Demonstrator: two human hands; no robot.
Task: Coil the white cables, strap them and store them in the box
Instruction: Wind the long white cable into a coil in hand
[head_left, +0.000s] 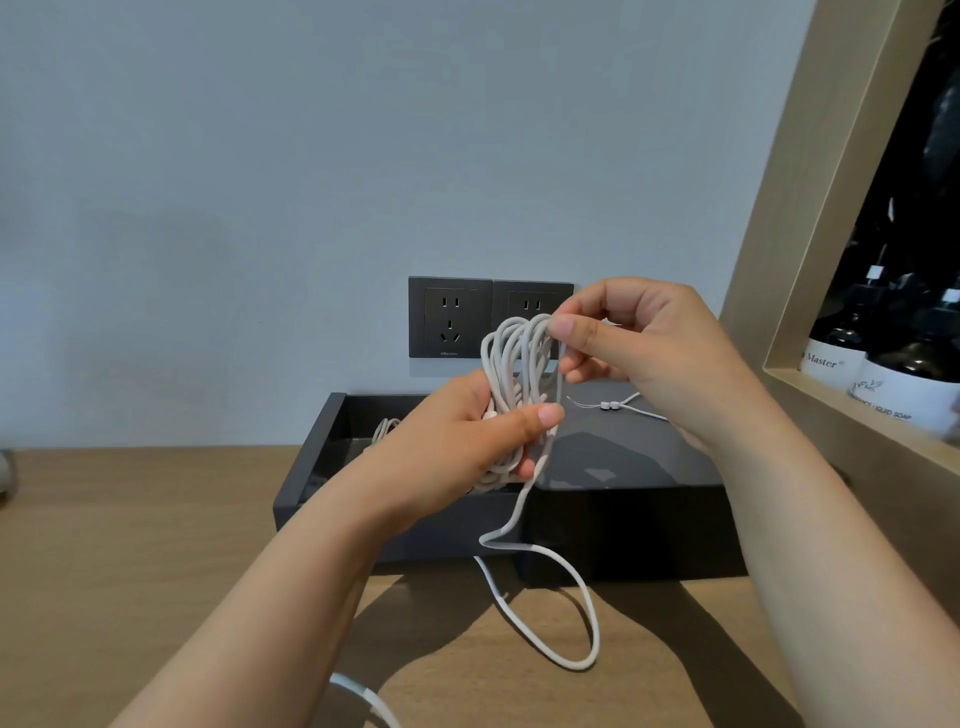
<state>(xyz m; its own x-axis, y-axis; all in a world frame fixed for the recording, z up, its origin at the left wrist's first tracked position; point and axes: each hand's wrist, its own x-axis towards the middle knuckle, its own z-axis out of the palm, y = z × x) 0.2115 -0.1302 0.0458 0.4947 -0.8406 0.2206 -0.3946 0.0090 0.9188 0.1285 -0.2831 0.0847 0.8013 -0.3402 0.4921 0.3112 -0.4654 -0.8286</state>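
My left hand (467, 441) grips a bundle of white cable loops (511, 358) around its middle, above the dark box (311, 483). My right hand (639, 343) pinches a strand at the top of the loops between thumb and fingers. The loose tail of the cable (566, 613) hangs down over the box's front wall and curls on the wooden table. A second coiled cable (384, 428) lies inside the box's open left part. A thin white strap with beads (615, 406) lies on the box's dark lid (623, 452).
Two dark wall sockets (450, 317) sit behind the box. A tan framed niche (810, 260) at right holds dark soap bottles (904, 384). Another bit of white cable (363, 699) shows at the table's (130, 545) near edge.
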